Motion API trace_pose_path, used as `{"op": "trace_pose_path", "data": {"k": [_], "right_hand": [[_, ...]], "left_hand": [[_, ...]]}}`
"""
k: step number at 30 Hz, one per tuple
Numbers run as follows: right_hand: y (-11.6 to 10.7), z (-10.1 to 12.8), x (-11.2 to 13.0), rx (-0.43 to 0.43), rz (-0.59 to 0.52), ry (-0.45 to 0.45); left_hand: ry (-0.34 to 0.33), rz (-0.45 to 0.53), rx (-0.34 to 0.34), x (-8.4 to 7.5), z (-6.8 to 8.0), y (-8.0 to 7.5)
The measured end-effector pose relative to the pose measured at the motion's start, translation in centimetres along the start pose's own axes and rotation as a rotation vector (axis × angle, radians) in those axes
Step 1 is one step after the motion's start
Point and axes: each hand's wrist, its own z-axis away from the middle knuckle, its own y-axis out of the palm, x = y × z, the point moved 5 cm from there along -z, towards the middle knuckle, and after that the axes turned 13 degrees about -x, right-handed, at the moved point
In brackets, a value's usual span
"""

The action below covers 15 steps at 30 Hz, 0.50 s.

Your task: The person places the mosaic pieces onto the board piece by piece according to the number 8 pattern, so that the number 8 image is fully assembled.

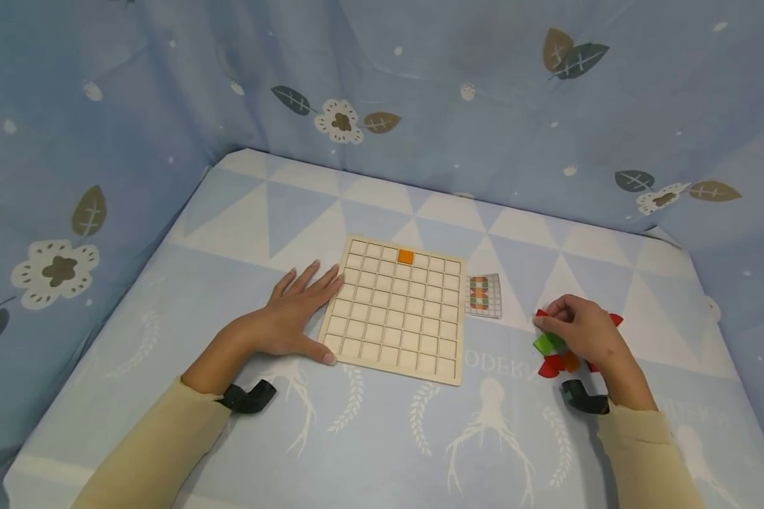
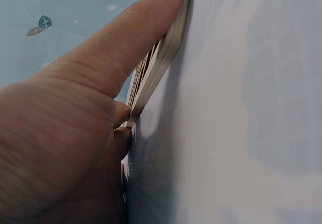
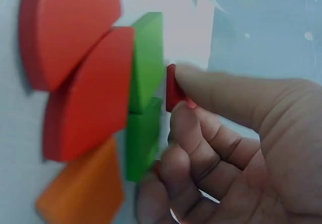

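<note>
A wooden grid board (image 1: 397, 311) lies in the middle of the table, with one orange square tile (image 1: 406, 256) in its top row. My left hand (image 1: 296, 311) lies flat with straight fingers against the board's left edge (image 2: 161, 58). My right hand (image 1: 579, 329) hovers over a small heap of red, green and orange pieces (image 1: 554, 353) at the right. Its thumb and forefinger pinch a small red piece (image 3: 172, 88). Two green pieces (image 3: 146, 93), red fan-shaped pieces (image 3: 85, 93) and an orange piece (image 3: 83, 189) lie beside it.
A small pattern card (image 1: 484, 295) with a coloured grid lies just right of the board. A blue and white cloth (image 1: 382, 438) covers the table, and blue leaf-patterned fabric (image 1: 134, 106) walls it in at the back and sides.
</note>
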Motion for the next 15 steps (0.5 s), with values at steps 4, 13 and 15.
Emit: {"op": "trace_pose_path", "data": {"k": [4, 13, 15], "right_hand": [[-0.5, -0.1, 0.8, -0.041, 0.016, -0.037], [0.1, -2.7, 8.0, -0.114, -0.003, -0.174], [0.8, -3.5, 9.9, -0.098, -0.028, -0.203]], "left_hand": [[-0.007, 0.012, 0.003, 0.0, -0.1, 0.0], [0.001, 0.006, -0.006, 0.2, -0.1, 0.1], [0.006, 0.016, -0.011, 0.3, -0.1, 0.3]]}}
